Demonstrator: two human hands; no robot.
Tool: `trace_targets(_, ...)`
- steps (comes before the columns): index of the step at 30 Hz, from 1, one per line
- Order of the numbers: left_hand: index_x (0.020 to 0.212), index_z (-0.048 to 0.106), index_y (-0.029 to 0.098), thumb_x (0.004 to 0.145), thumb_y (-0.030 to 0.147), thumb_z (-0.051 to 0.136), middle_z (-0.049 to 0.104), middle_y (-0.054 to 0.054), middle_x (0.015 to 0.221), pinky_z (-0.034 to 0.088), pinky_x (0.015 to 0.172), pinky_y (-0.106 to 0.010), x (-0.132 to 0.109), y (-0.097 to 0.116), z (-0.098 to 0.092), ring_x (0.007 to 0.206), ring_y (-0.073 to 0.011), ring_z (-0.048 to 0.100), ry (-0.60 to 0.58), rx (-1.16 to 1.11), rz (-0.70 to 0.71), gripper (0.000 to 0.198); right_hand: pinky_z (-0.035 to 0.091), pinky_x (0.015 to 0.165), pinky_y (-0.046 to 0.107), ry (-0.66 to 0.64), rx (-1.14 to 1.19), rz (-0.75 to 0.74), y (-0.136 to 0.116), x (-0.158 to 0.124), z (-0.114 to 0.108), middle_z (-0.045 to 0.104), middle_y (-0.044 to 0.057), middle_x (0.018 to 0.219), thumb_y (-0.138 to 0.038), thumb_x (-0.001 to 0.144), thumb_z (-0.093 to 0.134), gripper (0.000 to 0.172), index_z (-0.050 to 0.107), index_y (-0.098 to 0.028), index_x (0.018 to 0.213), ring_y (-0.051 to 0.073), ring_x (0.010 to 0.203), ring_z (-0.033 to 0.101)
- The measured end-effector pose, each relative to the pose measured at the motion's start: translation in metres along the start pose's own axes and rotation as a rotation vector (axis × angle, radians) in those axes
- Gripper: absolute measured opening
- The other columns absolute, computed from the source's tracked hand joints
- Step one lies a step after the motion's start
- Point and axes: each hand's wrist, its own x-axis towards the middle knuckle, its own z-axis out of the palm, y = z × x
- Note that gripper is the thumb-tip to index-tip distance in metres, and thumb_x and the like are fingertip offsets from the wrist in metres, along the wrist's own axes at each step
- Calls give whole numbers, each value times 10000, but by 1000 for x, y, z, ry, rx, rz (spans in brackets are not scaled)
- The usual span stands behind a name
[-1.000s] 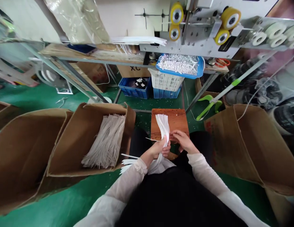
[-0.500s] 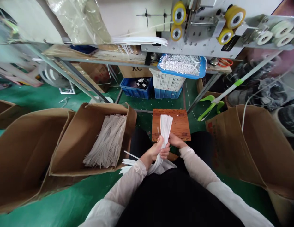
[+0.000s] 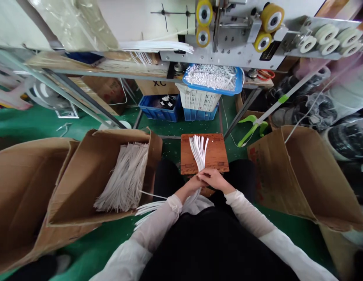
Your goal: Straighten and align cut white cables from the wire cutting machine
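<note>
A bundle of thin white strips (image 3: 200, 154) runs through my left hand (image 3: 193, 185), whose fingers are wrapped round it. The upper ends fan out over a brown wooden stool (image 3: 219, 152); the lower ends spread out past my left forearm. My right hand (image 3: 214, 178) lies over the bundle and against the left hand, fingers bent in a pinch. What its fingertips hold is hidden.
To my left, a cardboard box (image 3: 82, 171) holds many similar strips (image 3: 125, 175). Another cardboard box (image 3: 318, 168) stands on my right. Ahead are a roller machine (image 3: 234, 35) and a blue tray (image 3: 238, 84) of small white pieces. A green-footed stand (image 3: 253, 127) is close by.
The bundle's upper ends have fanned apart. My right hand has moved left from beside the bundle onto it. The view has swung slightly to the right.
</note>
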Motion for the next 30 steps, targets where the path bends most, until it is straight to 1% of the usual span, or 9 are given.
trace_targets(3, 932, 626, 147, 687, 441, 747, 636, -53, 775, 459, 680, -297, -15, 8, -22, 754, -216, 610, 43, 269, 36, 401, 477, 720, 270, 49, -6, 36, 3, 3, -1, 708, 47, 817, -421, 890, 545, 309, 722, -174, 834, 176, 756, 635)
trace_targets(6, 850, 644, 169, 736, 476, 694, 649, -84, 782, 443, 745, -350, -35, 20, -50, 823, -277, 618, 145, 542, 40, 331, 444, 638, 256, 26, 45, 87, 6, 3, -7, 652, 31, 671, -500, 945, 402, 478, 730, -162, 860, 152, 632, 585)
trace_targets(9, 814, 632, 183, 867, 373, 532, 648, -106, 814, 422, 807, -384, -52, 35, -66, 892, -296, 617, 246, 730, 93, 220, 406, 592, 244, 12, -28, 134, 11, 8, -5, 635, 15, 649, -465, 865, 557, 344, 717, -165, 816, 140, 594, 542)
trace_targets(12, 905, 628, 203, 934, 312, 414, 652, -108, 980, 410, 850, -362, -56, 50, -63, 977, -271, 601, 272, 839, 227, 242, 391, 597, 240, 69, -160, 103, 15, 14, 5, 653, 21, 681, -370, 752, 695, 205, 674, -168, 724, 138, 603, 534)
trace_targets(17, 1119, 612, 209, 980, 289, 328, 671, -106, 1003, 431, 810, -329, -39, 53, -43, 912, -244, 631, 250, 938, 414, 326, 375, 600, 253, 178, -266, 10, 17, 17, 14, 618, 37, 647, -259, 792, 586, 144, 602, -172, 679, 154, 603, 526)
trace_targets(22, 1480, 261, 150, 911, 171, 426, 704, -92, 967, 460, 797, -321, -34, 32, -38, 868, -230, 662, 288, 739, 409, 592, 386, 585, 250, 172, -87, 40, 25, 14, 9, 560, 5, 625, -360, 840, 529, 224, 555, -183, 704, 151, 601, 511)
trace_targets(24, 1442, 331, 151, 882, 161, 466, 713, -74, 956, 466, 805, -315, -34, 24, -39, 875, -223, 664, 279, 628, 430, 577, 404, 605, 252, 165, -17, 56, 28, 15, 7, 562, -1, 647, -355, 820, 540, 196, 555, -183, 728, 150, 623, 516)
trace_targets(27, 1093, 625, 179, 861, 181, 505, 704, -77, 955, 459, 808, -310, -29, 16, -41, 889, -222, 649, 293, 578, 426, 261, 415, 621, 250, 114, 56, 70, 28, 17, 3, 571, -8, 672, -319, 789, 558, 148, 553, -182, 736, 143, 640, 522)
trace_targets(30, 842, 648, 181, 838, 176, 531, 676, -71, 901, 446, 801, -306, -18, 13, -45, 862, -211, 617, 272, 560, 440, 117, 402, 595, 246, 33, 117, 87, 23, 17, -4, 528, -32, 618, -333, 795, 561, 172, 507, -191, 716, 130, 587, 498)
